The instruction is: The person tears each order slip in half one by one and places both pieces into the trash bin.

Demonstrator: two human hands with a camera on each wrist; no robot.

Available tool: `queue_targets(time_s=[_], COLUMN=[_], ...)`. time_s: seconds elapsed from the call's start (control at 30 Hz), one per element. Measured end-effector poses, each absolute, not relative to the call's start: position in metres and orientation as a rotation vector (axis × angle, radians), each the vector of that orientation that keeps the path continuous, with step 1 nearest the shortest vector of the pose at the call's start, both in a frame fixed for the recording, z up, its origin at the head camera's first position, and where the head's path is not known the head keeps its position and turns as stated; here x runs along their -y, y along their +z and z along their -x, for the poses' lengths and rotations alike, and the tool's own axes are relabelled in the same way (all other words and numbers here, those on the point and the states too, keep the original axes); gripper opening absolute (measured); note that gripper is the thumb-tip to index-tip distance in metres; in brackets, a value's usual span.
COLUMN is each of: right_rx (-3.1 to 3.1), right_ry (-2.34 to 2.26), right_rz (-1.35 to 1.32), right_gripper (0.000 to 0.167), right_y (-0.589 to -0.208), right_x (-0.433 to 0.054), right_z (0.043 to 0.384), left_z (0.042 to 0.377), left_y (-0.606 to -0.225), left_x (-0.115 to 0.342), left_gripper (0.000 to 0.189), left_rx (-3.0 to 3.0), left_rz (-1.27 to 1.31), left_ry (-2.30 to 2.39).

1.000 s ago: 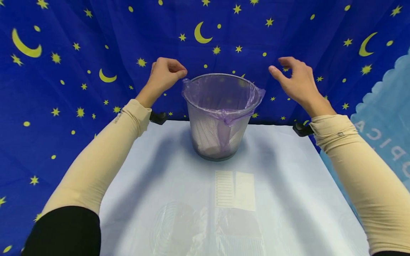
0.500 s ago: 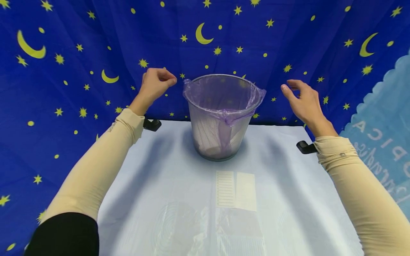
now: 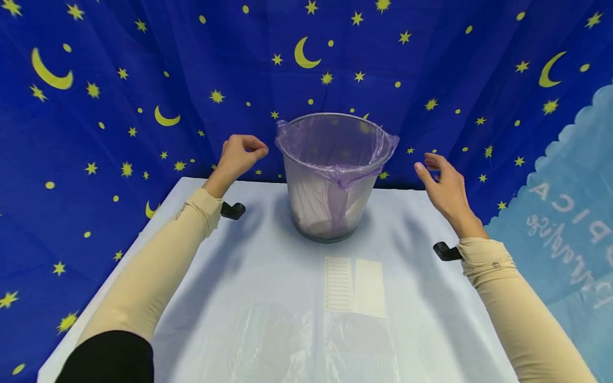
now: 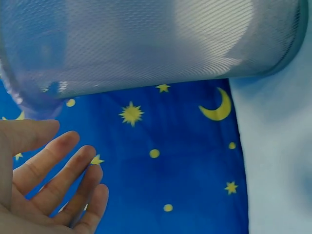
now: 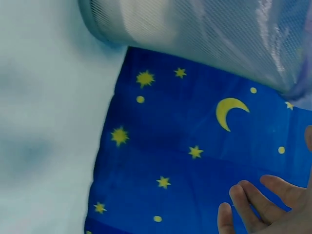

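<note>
Because the purple bag (image 3: 340, 177) folds over the bin (image 3: 306, 205) at upper centre, I guess it won't slip; left hand (image 3: 239, 156) and right hand (image 3: 446, 189) hang near, fingers loose, empty.

Surface (image 3: 282, 276): bright, bluish white in the head view
Arm shadows (image 3: 208, 271): broad, soft-edged, inward of both sleeves (image 3: 155, 266)
Clear plastic film (image 3: 275, 340): milky glare
Starry curtain (image 3: 258, 40): darker than the surface
Mesh bin (image 4: 151, 44): slightly soft in the left wrist view
Purple liner (image 3: 335, 143): whitish glints in the right wrist view
</note>
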State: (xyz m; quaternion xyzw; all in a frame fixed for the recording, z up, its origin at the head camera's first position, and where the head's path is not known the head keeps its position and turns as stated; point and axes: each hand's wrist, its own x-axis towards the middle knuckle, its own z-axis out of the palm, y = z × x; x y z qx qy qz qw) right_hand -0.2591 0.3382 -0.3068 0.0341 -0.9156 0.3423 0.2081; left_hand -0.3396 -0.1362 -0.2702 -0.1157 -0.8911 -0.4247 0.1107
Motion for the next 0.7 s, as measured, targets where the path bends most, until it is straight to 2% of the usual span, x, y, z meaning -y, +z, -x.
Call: queue_targets(time_s=[0.23,0.7], right_rx=[2.543,2.381], right_ry=[1.005,1.140], right_rz=[-0.044,0.032], right_gripper=[0.070,0.054], right_y=[-0.340,-0.394], right_x=[-0.337,-0.327], right_z=[0.251,0.248], left_z=[0.336,0.335], left_y=[-0.293,-0.348], left_x=[0.138,0.131], left_gripper=[0.021,0.015], left_rx=[2.634,2.535], left_rz=[0.331,0.313], left_ry=[-1.288,-1.354])
